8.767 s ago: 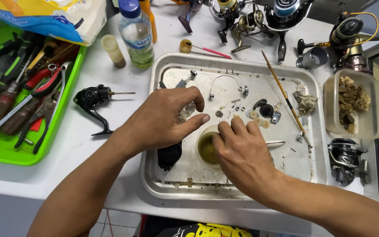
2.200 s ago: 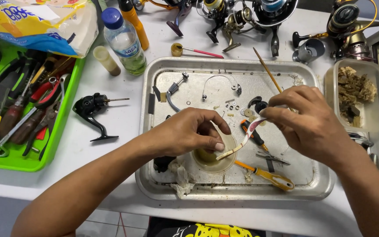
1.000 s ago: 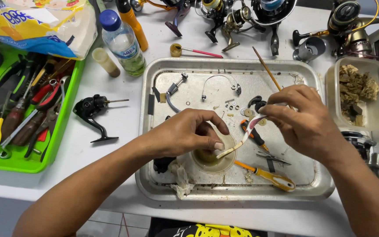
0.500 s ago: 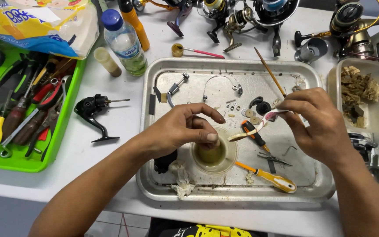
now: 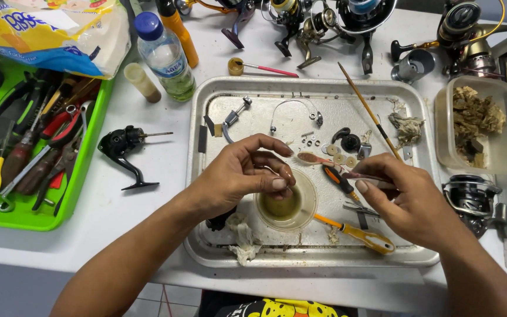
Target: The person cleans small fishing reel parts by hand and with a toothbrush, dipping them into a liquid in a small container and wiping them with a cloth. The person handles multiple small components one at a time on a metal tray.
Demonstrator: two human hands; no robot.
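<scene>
Oil or solvent, yellowish, fills a small round clear cup (image 5: 286, 206) that sits near the middle of a metal tray (image 5: 218, 94) on the white table (image 5: 165, 170). The left hand (image 5: 242, 173) curls over the cup's left rim, thumb and fingertips pinched together above the liquid on something too small to make out. The right hand (image 5: 409, 202) hovers just to the right of the cup, fingers closed on the handle of a small brush (image 5: 318, 158) whose reddish tip points left toward the left hand's fingers. Below the hands lie an orange-handled screwdriver (image 5: 338, 182) and a yellow-handled screwdriver (image 5: 362, 235), with small washers (image 5: 338, 157) and a wire bail arm (image 5: 291, 108) farther up the tray. A black reel body (image 5: 125, 147) lies on the table left of the tray, beside a green tray of hand tools (image 5: 30, 152) and a clear water bottle (image 5: 165, 56). A clear plastic container (image 5: 479, 126) holding brownish scraps stands to the right, and several fishing reels (image 5: 324, 17) line the table's far edge.
</scene>
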